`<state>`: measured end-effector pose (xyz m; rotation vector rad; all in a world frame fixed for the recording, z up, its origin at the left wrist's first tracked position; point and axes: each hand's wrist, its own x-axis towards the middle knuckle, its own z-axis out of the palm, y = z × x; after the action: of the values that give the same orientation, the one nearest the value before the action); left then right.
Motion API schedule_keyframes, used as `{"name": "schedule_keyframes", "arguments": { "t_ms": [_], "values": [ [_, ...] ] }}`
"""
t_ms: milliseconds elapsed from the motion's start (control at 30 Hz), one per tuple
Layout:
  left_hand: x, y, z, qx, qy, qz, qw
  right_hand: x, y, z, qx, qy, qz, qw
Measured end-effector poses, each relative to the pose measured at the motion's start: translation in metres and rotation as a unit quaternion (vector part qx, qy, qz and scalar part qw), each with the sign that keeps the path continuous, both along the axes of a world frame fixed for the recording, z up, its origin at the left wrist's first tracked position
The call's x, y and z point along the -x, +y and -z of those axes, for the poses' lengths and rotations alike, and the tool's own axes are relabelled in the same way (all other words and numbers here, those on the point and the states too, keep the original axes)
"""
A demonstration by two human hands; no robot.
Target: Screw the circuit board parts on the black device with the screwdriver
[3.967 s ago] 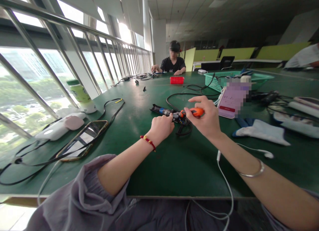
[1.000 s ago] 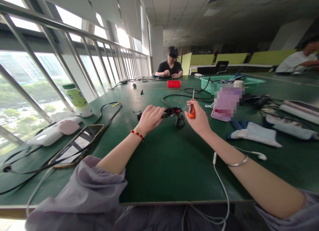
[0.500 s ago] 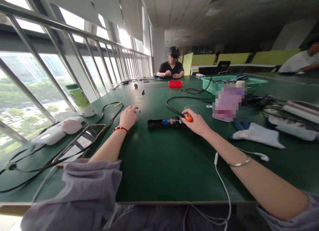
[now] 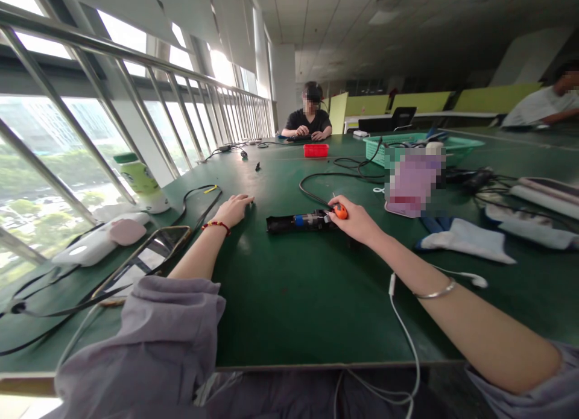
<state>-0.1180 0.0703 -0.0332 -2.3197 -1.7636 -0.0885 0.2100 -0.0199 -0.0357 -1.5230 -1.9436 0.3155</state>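
My left hand (image 4: 233,210) reaches flat over the table, its fingertips brought down on a small black part (image 4: 252,201) that they mostly cover. In my right hand (image 4: 355,220) is an orange-and-black screwdriver (image 4: 341,211), its rounded handle end showing and a thin shaft poking out beyond the fingers. Under that hand lies a black cylindrical device (image 4: 280,224) with a blue band and a clear section, on its side. The right fingers touch its right end, which they partly hide.
A phone (image 4: 145,259), a white device (image 4: 97,241) and a green bottle (image 4: 142,184) lie left. A red box (image 4: 315,151), a green basket (image 4: 375,151), cables, a purple pouch-like item (image 4: 411,184) and cloth gloves (image 4: 470,241) are beyond and right. Someone sits opposite (image 4: 307,120).
My left fingertips have moved slightly forward and right onto the small black part, and the fingers have drawn together. My right hand stays by the device with the screwdriver.
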Motion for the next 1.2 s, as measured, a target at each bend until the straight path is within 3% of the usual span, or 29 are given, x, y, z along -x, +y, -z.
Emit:
{"name": "schedule_keyframes", "arguments": {
  "t_ms": [267,567,933,1200],
  "values": [
    [-0.009,-0.011,-0.005,-0.045,0.047,-0.023,0.998,-0.001,0.001,-0.001,-0.005,-0.016,-0.004,1.000],
    [-0.013,-0.016,-0.011,-0.033,0.079,0.011,0.996,-0.003,0.002,0.000,-0.005,-0.021,-0.013,1.000],
    [-0.017,-0.025,-0.017,-0.026,0.113,0.001,0.993,-0.015,-0.002,-0.020,0.057,-0.093,-0.091,0.990],
    [-0.025,-0.042,-0.023,-0.018,0.149,0.050,0.987,-0.014,0.006,-0.018,0.000,-0.156,-0.089,0.984]
  ]
}}
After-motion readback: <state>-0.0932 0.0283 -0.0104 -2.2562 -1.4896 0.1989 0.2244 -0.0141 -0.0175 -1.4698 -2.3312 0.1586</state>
